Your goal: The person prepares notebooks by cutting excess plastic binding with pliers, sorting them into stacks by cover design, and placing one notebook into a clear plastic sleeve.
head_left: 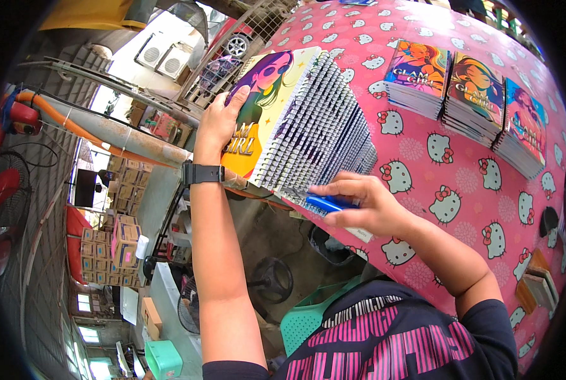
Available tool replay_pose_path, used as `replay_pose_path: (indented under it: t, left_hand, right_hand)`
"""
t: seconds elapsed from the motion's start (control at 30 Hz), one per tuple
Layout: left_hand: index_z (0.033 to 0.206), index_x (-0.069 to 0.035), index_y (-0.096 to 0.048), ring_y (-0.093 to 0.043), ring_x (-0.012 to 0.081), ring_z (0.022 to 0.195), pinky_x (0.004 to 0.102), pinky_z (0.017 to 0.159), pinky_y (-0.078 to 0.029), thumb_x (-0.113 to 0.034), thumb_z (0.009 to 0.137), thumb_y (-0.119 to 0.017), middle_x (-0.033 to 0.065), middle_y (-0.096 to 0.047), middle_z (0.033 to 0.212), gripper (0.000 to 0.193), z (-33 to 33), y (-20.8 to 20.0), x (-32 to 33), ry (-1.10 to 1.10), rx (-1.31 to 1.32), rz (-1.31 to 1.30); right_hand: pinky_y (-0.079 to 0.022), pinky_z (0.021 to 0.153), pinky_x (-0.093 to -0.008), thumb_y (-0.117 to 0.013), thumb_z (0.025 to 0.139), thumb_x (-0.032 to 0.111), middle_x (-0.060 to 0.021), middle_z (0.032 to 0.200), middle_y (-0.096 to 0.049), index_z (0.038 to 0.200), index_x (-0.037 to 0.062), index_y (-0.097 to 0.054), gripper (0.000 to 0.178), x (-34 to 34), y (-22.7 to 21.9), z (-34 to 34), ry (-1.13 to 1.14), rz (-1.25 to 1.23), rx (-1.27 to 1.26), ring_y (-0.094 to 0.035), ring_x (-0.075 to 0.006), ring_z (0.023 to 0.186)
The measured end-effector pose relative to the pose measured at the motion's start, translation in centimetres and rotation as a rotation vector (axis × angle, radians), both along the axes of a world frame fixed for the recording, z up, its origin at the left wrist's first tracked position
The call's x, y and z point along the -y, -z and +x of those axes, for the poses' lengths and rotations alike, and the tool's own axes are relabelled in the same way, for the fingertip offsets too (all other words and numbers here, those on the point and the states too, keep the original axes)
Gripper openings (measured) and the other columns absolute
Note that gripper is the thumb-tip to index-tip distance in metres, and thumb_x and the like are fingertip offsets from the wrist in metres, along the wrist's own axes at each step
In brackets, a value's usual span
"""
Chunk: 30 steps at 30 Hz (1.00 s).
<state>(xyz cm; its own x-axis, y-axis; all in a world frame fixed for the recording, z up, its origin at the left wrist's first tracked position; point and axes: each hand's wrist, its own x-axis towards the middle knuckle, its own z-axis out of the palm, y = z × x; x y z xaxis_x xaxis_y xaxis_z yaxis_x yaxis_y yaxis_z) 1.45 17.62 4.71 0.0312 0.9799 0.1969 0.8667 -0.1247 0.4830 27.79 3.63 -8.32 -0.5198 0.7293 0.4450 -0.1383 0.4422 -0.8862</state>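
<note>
A tall stack of spiral notebooks (318,136) stands at the table's near left edge, coil bindings facing right. The top notebook (267,95) has a yellow-and-orange cover with a drawn figure in sunglasses. My left hand (219,123), wearing a dark watch on the wrist, grips that notebook's left side, thumb on the cover and other fingers mostly hidden. In my right hand (372,202) is a blue-handled tool, apparently pliers (324,203), held at the lower near corner of the stack, by the coil ends. Its tip is too small to make out.
Three more piles of notebooks (416,73), (476,95), (525,126) stand at the far right on the pink cartoon-cat tablecloth (416,149). Wooden blocks (536,282) lie at the right edge. A green plastic chair (302,323) is below the table; a fan (191,304) and stacked cartons (112,247) are left.
</note>
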Motion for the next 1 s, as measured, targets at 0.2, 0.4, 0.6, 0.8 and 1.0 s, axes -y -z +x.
replay_pose_path:
  t: [0.2,0.4,0.6,0.8,1.0]
  left_hand:
    - [0.112,0.003,-0.061,-0.063,0.0344,0.100,0.0389,0.087,-0.045,-0.069,0.081,-0.051,0.0241,-0.066,0.101,0.079,-0.2,-0.2,-0.1,-0.015,-0.055,0.011]
    - [0.113,0.001,-0.061,-0.061,0.0346,0.103,0.0386,0.090,-0.044,-0.071,0.081,-0.050,0.0239,-0.065,0.105,0.080,0.2,-0.2,0.0,-0.029,-0.069,0.008]
    - [0.115,0.002,-0.060,-0.061,0.0341,0.103,0.0383,0.090,-0.044,-0.071,0.080,-0.050,0.0243,-0.065,0.105,0.081,-0.8,0.4,-0.8,0.022,0.009,-0.025]
    - [0.111,0.004,-0.061,-0.064,0.0311,0.097,0.0366,0.087,-0.045,-0.068,0.082,-0.053,0.0231,-0.066,0.102,0.078,-0.5,0.4,-0.8,0.009,0.013,-0.006]
    - [0.109,0.004,-0.062,-0.064,0.0281,0.093,0.0351,0.085,-0.046,-0.067,0.082,-0.054,0.0214,-0.066,0.099,0.077,-0.3,0.2,-0.6,0.015,0.020,0.009]
  right_hand:
    - [-0.050,0.073,-0.0352,-0.064,0.083,0.019,-0.0099,0.095,-0.060,0.116,0.0023,-0.059,0.037,1.5,-0.6,-0.6,-0.024,-0.238,-0.061,-0.059,-0.0224,0.084]
    - [-0.046,0.077,-0.0410,-0.070,0.074,0.015,-0.0111,0.091,-0.053,0.119,0.0088,-0.060,0.047,1.1,0.5,-0.8,0.491,0.527,0.176,-0.054,-0.0279,0.088]
    - [-0.049,0.068,-0.0285,-0.066,0.086,0.024,-0.0100,0.089,-0.065,0.115,0.0002,-0.062,0.038,0.1,0.6,0.1,-0.434,-0.820,-0.210,-0.062,-0.0150,0.076]
    - [-0.046,0.080,-0.0397,-0.071,0.070,0.019,-0.0105,0.098,-0.055,0.120,0.0091,-0.059,0.052,1.3,0.4,-0.3,0.303,0.251,0.092,-0.054,-0.0278,0.089]
    - [-0.044,0.083,-0.0404,-0.073,0.064,0.016,-0.0093,0.101,-0.051,0.124,0.0120,-0.056,0.062,1.1,1.1,-0.4,0.442,0.495,0.192,-0.049,-0.0278,0.092]
